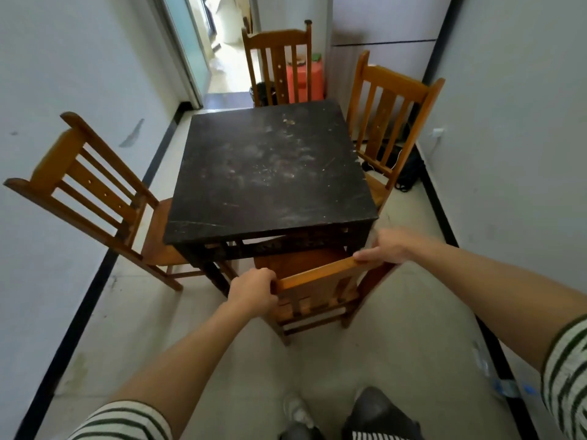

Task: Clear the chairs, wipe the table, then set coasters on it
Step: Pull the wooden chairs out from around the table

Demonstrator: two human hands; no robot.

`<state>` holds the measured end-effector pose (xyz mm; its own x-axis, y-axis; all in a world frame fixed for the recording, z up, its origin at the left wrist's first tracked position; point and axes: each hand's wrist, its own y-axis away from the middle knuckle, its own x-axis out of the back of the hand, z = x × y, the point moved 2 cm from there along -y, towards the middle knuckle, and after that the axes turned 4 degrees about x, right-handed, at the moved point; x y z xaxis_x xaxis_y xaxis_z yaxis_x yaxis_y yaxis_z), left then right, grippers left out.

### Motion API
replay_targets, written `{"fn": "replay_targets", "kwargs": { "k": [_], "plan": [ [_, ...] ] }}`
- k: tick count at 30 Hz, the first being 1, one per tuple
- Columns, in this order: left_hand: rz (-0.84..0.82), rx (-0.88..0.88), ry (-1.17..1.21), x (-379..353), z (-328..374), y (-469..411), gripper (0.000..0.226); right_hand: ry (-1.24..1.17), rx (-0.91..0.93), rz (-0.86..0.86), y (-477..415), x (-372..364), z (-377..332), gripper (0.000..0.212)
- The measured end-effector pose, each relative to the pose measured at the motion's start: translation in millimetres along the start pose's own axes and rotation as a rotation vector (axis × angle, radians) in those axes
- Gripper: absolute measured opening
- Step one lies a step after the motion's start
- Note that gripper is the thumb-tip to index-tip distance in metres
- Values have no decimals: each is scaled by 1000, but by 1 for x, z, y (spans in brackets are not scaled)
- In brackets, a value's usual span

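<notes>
Both hands, left hand [254,289] and right hand [389,246], clasp the near chair [317,290].

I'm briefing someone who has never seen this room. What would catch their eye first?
The dark square table in the middle, its top smeared and speckled with crumbs. Four wooden chairs ring it, and both hands grip the top rail of the nearest chair: left hand, right hand. A red stool stands behind the far chair.
</notes>
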<state>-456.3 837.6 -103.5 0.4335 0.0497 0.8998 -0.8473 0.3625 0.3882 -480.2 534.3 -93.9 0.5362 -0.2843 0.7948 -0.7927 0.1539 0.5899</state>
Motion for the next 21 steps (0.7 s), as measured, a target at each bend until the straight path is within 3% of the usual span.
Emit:
{"fn": "replay_targets", "kwargs": {
  "k": [3, 8, 21],
  "plan": [
    [48, 34, -12, -4, 0, 11, 9, 80, 72, -12, 18, -11, -1, 47],
    [102, 112, -66, -11, 5, 29, 11, 271, 165, 162, 41, -27, 2, 29],
    [72, 197, -177, -16, -12, 58, 15, 229, 296, 358, 88, -68, -7, 28]
  ]
}}
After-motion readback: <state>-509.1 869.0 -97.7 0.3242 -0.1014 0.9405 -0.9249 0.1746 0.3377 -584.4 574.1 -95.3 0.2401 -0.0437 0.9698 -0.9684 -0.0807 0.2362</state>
